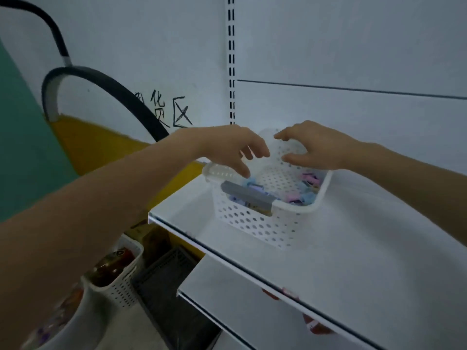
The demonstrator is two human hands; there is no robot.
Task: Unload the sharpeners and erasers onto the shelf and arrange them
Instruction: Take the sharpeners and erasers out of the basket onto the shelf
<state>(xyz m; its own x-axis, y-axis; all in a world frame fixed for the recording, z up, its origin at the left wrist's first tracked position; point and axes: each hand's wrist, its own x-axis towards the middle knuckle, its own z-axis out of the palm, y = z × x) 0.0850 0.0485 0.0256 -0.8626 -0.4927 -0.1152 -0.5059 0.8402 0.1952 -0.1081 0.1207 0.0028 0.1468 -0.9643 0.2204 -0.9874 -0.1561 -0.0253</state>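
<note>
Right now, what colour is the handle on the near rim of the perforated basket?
Grey, on the white basket; the handle shows best in the head view.

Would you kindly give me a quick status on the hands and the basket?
Left hand and right hand open, empty, over basket. Basket on shelf, small pastel items inside. Nothing in the way.

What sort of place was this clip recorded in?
Probably a shop or stockroom aisle: white retail shelf on a slotted upright, a perforated basket of small items, more baskets on the floor.
</note>
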